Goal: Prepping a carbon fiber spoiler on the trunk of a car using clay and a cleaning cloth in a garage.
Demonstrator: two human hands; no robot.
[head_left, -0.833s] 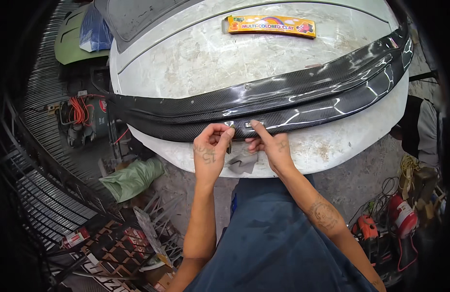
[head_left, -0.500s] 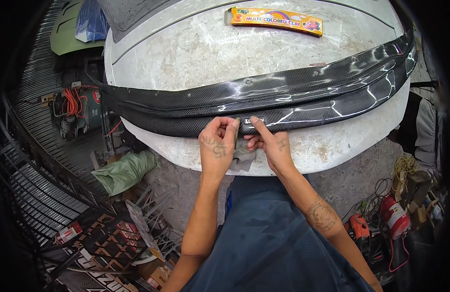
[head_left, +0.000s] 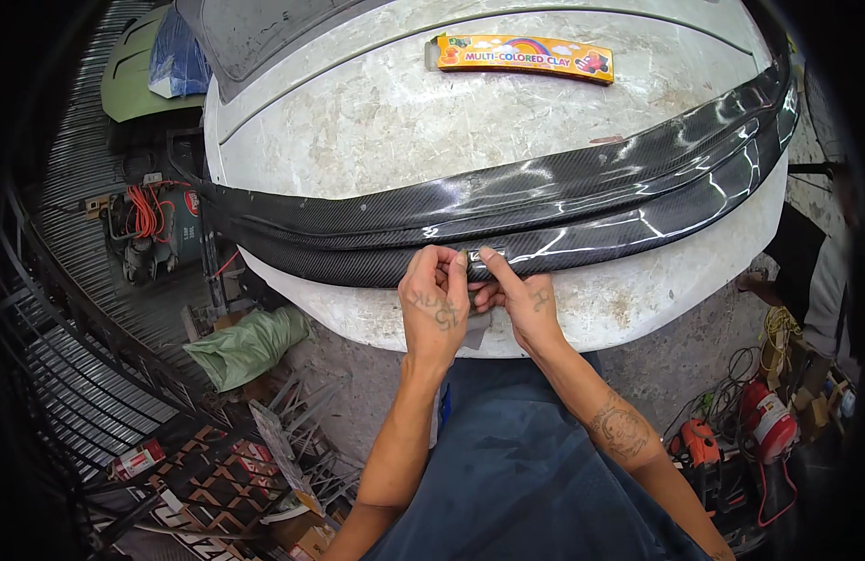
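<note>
Carefully seen from the head view, a small grey bit [head_left: 476, 254] is pinched between the fingertips of the left hand [head_left: 435, 304] and the right hand [head_left: 524, 299] — pressed on the near edge of the long shiny black part [head_left: 507, 210]. It could slip or go on crooked, since that edge is smooth and curved. The white body panel [head_left: 376, 122] lies under it all.

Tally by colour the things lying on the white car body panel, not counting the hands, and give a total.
Glossy black: 1, the carbon-fibre spoiler, with the left hand and right hand pinching at its near edge.
Orange-yellow: 1, the flat clay packet at the far side of the white panel.
Total: 2
</note>
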